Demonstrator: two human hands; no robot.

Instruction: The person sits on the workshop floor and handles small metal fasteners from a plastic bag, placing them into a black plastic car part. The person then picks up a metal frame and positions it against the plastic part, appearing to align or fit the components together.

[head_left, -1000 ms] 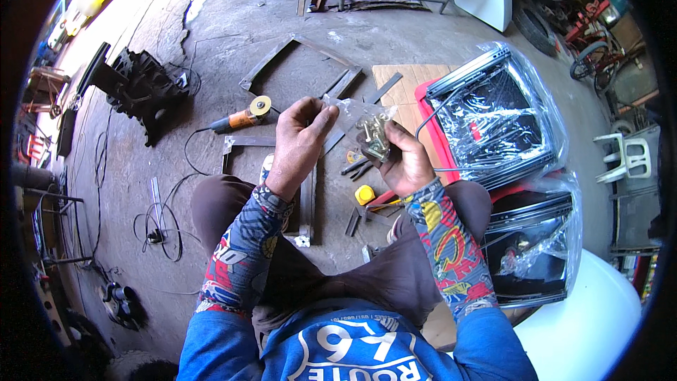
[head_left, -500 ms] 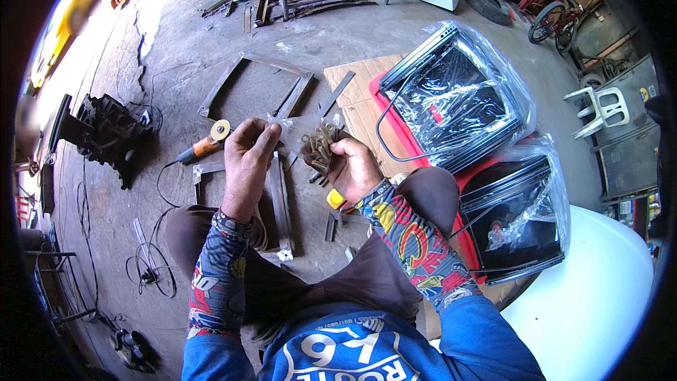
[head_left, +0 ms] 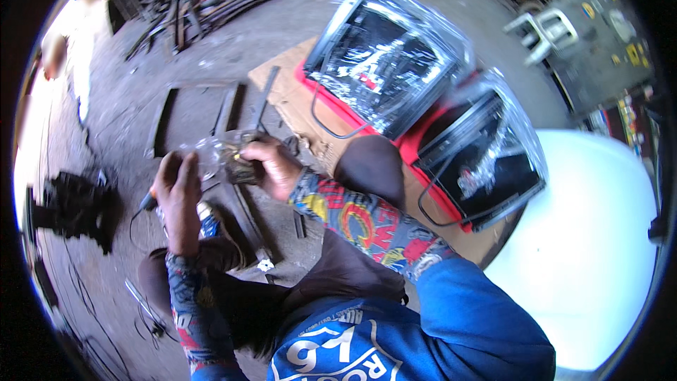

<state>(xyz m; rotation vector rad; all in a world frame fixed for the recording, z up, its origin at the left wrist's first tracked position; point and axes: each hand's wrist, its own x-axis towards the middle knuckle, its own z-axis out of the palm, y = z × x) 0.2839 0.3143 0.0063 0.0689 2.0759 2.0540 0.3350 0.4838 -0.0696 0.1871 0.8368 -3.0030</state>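
Observation:
My right hand point(head_left: 273, 168) is closed round a clear plastic bag point(head_left: 236, 159) with small metal hardware inside, bolts by their look but blurred. Thin see-through film stretches from the bag to the pinched fingertips of my left hand point(head_left: 180, 194). Both hands are above the floor, in front of my bent knees. Below and beyond them lie dark metal frames point(head_left: 163, 116) and a flat metal bar point(head_left: 268, 95). An angle grinder point(head_left: 149, 197) is mostly hidden behind my left hand.
Two plastic-wrapped red and black panels point(head_left: 384, 63) point(head_left: 486, 155) lie on cardboard point(head_left: 282, 63) to the right. Beside them is a large white curved panel point(head_left: 578, 254). A dark machine part point(head_left: 77, 208) and cables lie left. Scrap metal point(head_left: 211, 10) and a white plastic chair point(head_left: 546, 32) stand farther off.
The view has swung right, so the surroundings appear shifted left. My right hand has turned the bag sideways toward my left hand, which has lowered a little. Both hands keep their grip.

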